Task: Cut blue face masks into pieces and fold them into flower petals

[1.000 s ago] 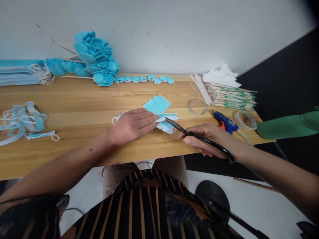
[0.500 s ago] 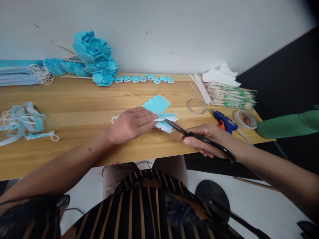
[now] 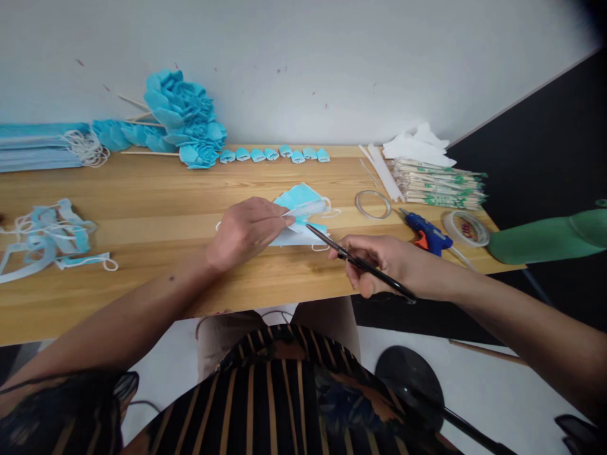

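My left hand [image 3: 247,230] pinches the edge of a light blue face mask [image 3: 298,235] and lifts it a little off the wooden table [image 3: 156,208]. More blue mask pieces [image 3: 298,196] lie just behind it. My right hand [image 3: 385,260] grips black scissors [image 3: 353,261], blades closed and pointing left, their tip at the mask's right end beside a white ear loop.
Blue folded flowers on sticks [image 3: 183,123] and a row of small blue rolls [image 3: 275,153] line the wall. Stacked masks [image 3: 38,145] and cut strips [image 3: 47,237] lie at left. Tape rings [image 3: 374,203], a blue glue gun [image 3: 427,230], wrapped chopsticks [image 3: 439,183] and a green object [image 3: 550,237] sit at right.
My left hand went from lying flat on the mask to pinching and raising its edge. My right hand turned the scissors and brought them slightly closer to the mask.
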### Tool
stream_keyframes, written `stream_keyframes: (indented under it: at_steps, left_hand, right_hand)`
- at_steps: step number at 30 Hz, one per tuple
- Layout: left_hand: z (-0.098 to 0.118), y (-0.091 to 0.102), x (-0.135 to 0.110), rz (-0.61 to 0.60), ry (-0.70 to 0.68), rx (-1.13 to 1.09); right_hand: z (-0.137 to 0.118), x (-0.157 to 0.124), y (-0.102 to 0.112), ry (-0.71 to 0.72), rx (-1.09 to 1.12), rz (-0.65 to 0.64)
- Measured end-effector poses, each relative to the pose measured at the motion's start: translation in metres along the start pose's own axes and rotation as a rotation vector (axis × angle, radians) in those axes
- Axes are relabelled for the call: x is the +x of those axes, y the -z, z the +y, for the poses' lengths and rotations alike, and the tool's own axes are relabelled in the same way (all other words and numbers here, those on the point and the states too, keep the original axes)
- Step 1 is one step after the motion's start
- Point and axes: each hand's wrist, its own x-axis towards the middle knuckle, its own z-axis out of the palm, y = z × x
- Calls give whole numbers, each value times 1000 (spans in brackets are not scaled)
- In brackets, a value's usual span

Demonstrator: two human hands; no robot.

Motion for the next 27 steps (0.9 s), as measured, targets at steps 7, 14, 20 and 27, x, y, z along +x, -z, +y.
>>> stream_keyframes:
  at_steps: [7,14,20,27]
  left_hand:
    - [-7,3,1,118,477,-230]
    - [-13,6,5,233,813,-442]
    - [-16,13,9,293,989,-557]
    - [-19,17,12,286,974,-536]
  right_hand:
    - [18,-13,15,239,-158,100]
    - [57,22,25,-17,-936,431]
    - [54,31,43,-5,-1073,369]
    - [-28,57,18,523,-751,738]
